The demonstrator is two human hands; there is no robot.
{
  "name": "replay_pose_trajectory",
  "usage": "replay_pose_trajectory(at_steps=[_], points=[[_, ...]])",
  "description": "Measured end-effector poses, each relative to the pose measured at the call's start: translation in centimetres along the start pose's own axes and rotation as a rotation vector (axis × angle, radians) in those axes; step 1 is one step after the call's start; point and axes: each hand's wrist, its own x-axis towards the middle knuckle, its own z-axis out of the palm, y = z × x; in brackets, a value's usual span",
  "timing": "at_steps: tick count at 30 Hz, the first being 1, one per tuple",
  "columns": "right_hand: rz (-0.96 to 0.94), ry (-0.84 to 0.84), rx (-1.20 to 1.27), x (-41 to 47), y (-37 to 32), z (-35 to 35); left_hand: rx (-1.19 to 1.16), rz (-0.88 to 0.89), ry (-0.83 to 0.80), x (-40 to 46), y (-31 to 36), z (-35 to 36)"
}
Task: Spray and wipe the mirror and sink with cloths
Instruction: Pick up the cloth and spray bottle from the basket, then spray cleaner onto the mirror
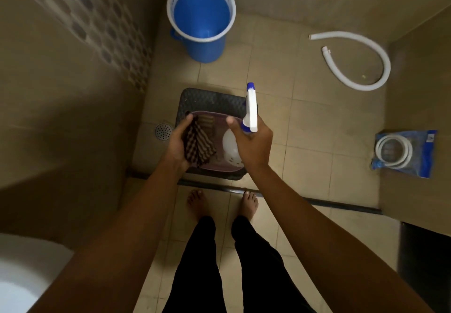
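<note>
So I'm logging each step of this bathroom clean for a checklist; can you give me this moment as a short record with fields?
left hand: left hand grips a checked cloth
right hand: right hand holds a white spray bottle, blue nozzle pointing away from the person
below hands: purple basin on a dark stool, holding a white container
floor: blue bucket, loose white hose, bagged coiled hose, drain
sink: white edge at lower left
mirror: not in view
</note>
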Motion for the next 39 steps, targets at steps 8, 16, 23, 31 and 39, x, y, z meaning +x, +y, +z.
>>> replay_pose_trajectory(at_steps=[8,16,23,31,39], points=[[0.038,0.039,0.119,-0.7,-5.8,-3.8,-0.062,0.013,-0.047,-4.7,3.0,3.7],[0.030,0.096,0.281,-1.6,-10.6,-5.7,-0.192,0.112,-0.103,-7.9,6.6,6.1],[0.013,-0.023,0.305,-1.1,-13.7,-8.0,-0.120,0.158,-0.104,-11.6,9.5,8.7],[-0.116,-0.267,0.363,-0.6,-18.6,-9.9,-0.178,0.374,-0.043,-16.9,11.3,10.9],[-0.211,-0.565,0.376,-3.4,-24.0,-8.3,-0.217,0.564,0.169,-25.9,13.5,9.5]])
